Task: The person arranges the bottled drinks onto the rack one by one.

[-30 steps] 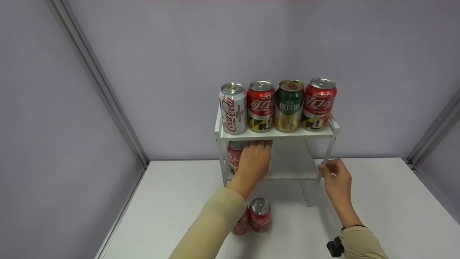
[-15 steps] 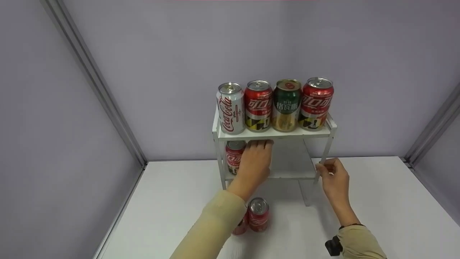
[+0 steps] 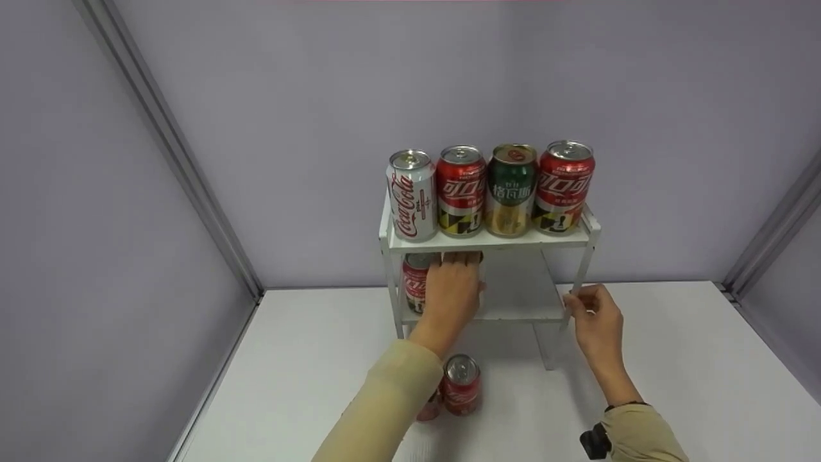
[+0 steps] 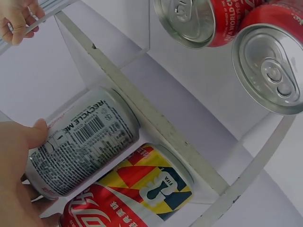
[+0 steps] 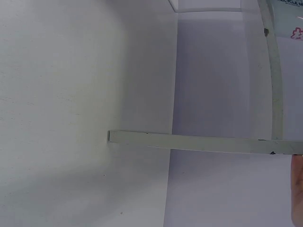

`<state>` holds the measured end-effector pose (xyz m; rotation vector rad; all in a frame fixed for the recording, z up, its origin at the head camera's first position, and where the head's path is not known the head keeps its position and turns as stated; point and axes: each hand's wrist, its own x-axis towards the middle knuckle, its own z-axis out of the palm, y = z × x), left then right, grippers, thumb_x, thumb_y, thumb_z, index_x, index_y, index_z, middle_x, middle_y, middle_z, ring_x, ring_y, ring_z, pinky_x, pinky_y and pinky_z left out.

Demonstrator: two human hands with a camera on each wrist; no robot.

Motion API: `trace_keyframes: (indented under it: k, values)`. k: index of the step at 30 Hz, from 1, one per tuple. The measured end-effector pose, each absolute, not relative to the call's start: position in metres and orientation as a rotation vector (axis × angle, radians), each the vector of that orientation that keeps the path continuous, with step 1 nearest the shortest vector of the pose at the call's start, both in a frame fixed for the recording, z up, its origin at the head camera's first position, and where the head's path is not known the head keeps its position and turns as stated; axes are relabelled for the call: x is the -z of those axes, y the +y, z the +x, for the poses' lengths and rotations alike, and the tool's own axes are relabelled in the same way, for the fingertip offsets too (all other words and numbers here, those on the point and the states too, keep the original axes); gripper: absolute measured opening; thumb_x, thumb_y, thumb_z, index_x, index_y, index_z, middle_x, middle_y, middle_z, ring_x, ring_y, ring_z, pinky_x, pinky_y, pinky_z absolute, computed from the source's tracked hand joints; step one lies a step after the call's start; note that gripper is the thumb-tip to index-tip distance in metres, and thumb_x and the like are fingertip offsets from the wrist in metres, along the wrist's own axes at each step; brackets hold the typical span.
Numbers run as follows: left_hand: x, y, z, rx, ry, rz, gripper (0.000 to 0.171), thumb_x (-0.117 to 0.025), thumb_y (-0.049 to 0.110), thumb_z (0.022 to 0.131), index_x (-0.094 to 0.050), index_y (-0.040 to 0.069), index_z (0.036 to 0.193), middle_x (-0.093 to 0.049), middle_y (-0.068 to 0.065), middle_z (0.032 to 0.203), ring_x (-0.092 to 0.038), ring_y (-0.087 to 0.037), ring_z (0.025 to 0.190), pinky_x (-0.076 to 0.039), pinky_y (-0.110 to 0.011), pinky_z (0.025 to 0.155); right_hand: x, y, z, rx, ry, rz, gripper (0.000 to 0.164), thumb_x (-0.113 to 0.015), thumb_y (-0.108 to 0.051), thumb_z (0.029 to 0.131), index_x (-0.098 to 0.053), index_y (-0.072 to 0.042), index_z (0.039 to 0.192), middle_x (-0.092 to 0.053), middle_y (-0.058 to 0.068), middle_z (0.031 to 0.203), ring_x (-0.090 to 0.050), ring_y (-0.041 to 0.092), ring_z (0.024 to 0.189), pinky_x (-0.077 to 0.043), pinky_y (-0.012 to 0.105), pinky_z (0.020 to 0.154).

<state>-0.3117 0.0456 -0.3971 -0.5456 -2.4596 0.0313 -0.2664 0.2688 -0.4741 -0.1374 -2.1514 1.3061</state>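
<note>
My left hand (image 3: 452, 289) reaches onto the lower shelf of a small white two-tier rack (image 3: 487, 241). In the left wrist view its thumb and fingers grip a silver-white drink can (image 4: 85, 142) printed "RECYCLE ME"; the head view hides this can behind the hand. Beside it on the same shelf is a red cola can (image 3: 415, 282). My right hand (image 3: 598, 321) pinches the rack's front right post (image 3: 582, 269) near the lower shelf. In the right wrist view only part of that hand (image 5: 297, 189) shows, at the post (image 5: 199, 144).
On the top shelf stand a white Coca-Cola can (image 3: 414, 202), a green and gold can (image 3: 511, 192) and two red cola cans (image 3: 462, 186). Two more red cans (image 3: 462, 391) stand on the white table in front, one partly behind the left sleeve (image 3: 391, 398). Pale walls enclose the table.
My left hand has shifted slightly left and down at the lower shelf, the forearm moving a little right. The right hand stays at the post. The rack's cans keep their places.
</note>
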Motion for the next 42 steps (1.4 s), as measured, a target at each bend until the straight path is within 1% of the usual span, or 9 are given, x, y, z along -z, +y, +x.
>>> trace_keyframes:
  k: [6,11,17,20,24,27,31,37,42]
  values:
    - [0.393,0.042,-0.310,-0.048,-2.484,-0.593,0.049,-0.077,0.031,0.072,-0.060,0.015,0.115,-0.065,0.001,0.096,-0.060,-0.018,0.085,-0.048,-0.035,0.068,0.474,0.269,-0.267,-1.297,-2.161,-0.152,0.018,-0.063,-0.019,0.089,-0.056,-0.004,0.097,-0.061,0.004,0.089,-0.056,0.006,0.081,-0.045,0.012,0.067]
    - [0.394,0.039,-0.311,-0.071,-2.489,-0.632,0.058,-0.078,0.019,0.066,-0.057,0.016,0.121,-0.064,0.001,0.102,-0.060,-0.017,0.087,-0.049,-0.034,0.067,0.474,0.268,-0.266,-1.304,-2.153,-0.160,0.017,-0.063,-0.017,0.089,-0.056,-0.004,0.096,-0.061,0.005,0.089,-0.057,0.005,0.081,-0.045,0.012,0.067]
    - [0.396,0.039,-0.309,-0.034,-2.510,-0.648,0.061,-0.078,0.022,0.062,-0.057,0.014,0.119,-0.065,-0.001,0.094,-0.061,-0.020,0.079,-0.049,-0.037,0.067,0.473,0.268,-0.267,-1.305,-2.136,-0.158,0.015,-0.064,-0.015,0.089,-0.056,-0.003,0.094,-0.061,0.004,0.087,-0.057,0.005,0.080,-0.045,0.013,0.068]
    - [0.397,0.040,-0.308,-0.006,-2.472,-0.634,0.048,-0.073,0.025,0.069,-0.060,0.013,0.113,-0.065,-0.001,0.089,-0.061,-0.021,0.079,-0.047,-0.038,0.069,0.473,0.267,-0.267,-1.292,-2.134,-0.162,0.015,-0.064,-0.015,0.088,-0.056,-0.003,0.093,-0.061,0.005,0.086,-0.057,0.005,0.080,-0.044,0.013,0.067]
    - [0.398,0.042,-0.309,0.008,-2.401,-0.602,0.026,-0.070,0.032,0.076,-0.062,0.014,0.094,-0.062,-0.001,0.078,-0.059,-0.021,0.073,-0.045,-0.037,0.063,0.474,0.267,-0.267,-1.294,-2.124,-0.158,0.015,-0.064,-0.014,0.088,-0.056,-0.003,0.093,-0.061,0.005,0.085,-0.057,0.005,0.079,-0.044,0.012,0.067]
    - [0.399,0.042,-0.311,-0.031,-2.388,-0.591,0.026,-0.071,0.034,0.076,-0.061,0.014,0.090,-0.061,-0.001,0.075,-0.057,-0.020,0.069,-0.045,-0.035,0.060,0.474,0.267,-0.267,-1.298,-2.129,-0.165,0.016,-0.064,-0.016,0.089,-0.056,-0.003,0.094,-0.061,0.005,0.087,-0.057,0.006,0.081,-0.045,0.012,0.068]
    - [0.398,0.038,-0.313,-0.058,-2.403,-0.622,0.030,-0.071,0.030,0.077,-0.063,0.014,0.101,-0.062,-0.001,0.078,-0.058,-0.019,0.069,-0.047,-0.034,0.057,0.474,0.267,-0.266,-1.295,-2.152,-0.183,0.018,-0.063,-0.019,0.089,-0.056,-0.004,0.095,-0.062,0.005,0.090,-0.056,0.005,0.083,-0.044,0.012,0.069]
    - [0.395,0.029,-0.316,0.006,-2.475,-0.742,0.048,-0.071,0.021,0.078,-0.055,0.014,0.122,-0.064,-0.002,0.094,-0.060,-0.020,0.083,-0.050,-0.034,0.064,0.474,0.268,-0.266,-1.309,-2.143,-0.176,0.017,-0.063,-0.018,0.089,-0.056,-0.003,0.095,-0.061,0.005,0.089,-0.058,0.010,0.085,-0.045,0.013,0.069]
    - [0.394,0.022,-0.319,0.069,-2.525,-0.798,0.056,-0.075,0.024,0.077,-0.051,0.016,0.127,-0.063,-0.002,0.096,-0.061,-0.019,0.084,-0.052,-0.034,0.065,0.474,0.268,-0.266,-1.311,-2.143,-0.165,0.017,-0.063,-0.018,0.089,-0.055,-0.003,0.095,-0.060,0.004,0.088,-0.058,0.008,0.083,-0.045,0.013,0.068]
